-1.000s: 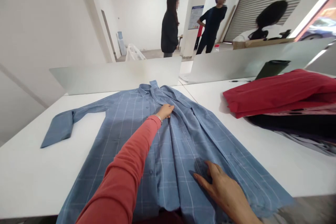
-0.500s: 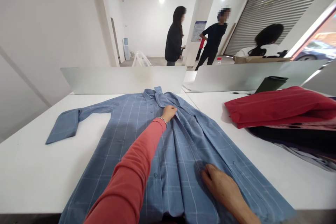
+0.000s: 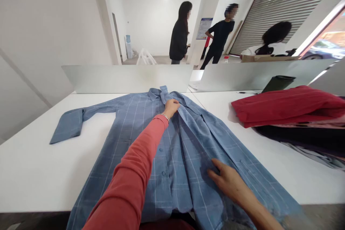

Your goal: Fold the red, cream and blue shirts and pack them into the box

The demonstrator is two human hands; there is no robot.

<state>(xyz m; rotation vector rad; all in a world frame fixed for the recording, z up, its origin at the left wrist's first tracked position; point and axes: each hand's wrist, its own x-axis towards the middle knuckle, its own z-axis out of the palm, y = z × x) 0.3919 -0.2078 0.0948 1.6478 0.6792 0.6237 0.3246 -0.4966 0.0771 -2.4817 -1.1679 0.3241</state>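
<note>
A blue checked button-up shirt [image 3: 134, 140] lies spread front side up on the white table [image 3: 35, 172], its collar at the far end and one sleeve folded over at the left. My left hand [image 3: 171, 107], in a red sleeve with a bracelet at the wrist, pinches the shirt's loose front edge just below the collar. Lower down on the same edge, my right hand [image 3: 228, 181] grips the cloth between thumb and fingers; part of its grip is hidden. Between the two hands the edge runs in a raised, slanting line. Buttons show along the other front edge.
On the right lies a pile of folded clothes with a red garment [image 3: 288, 107] on top. Behind it stands a dark green object [image 3: 279, 83]. Frosted low partitions [image 3: 129, 79] line the table's back edge. Several people are beyond them.
My right hand has moved slightly up, its thumb and finger now at the shirt's front edge, which looks more lifted. My left hand keeps its pinch near the collar. The view has tilted a little.
</note>
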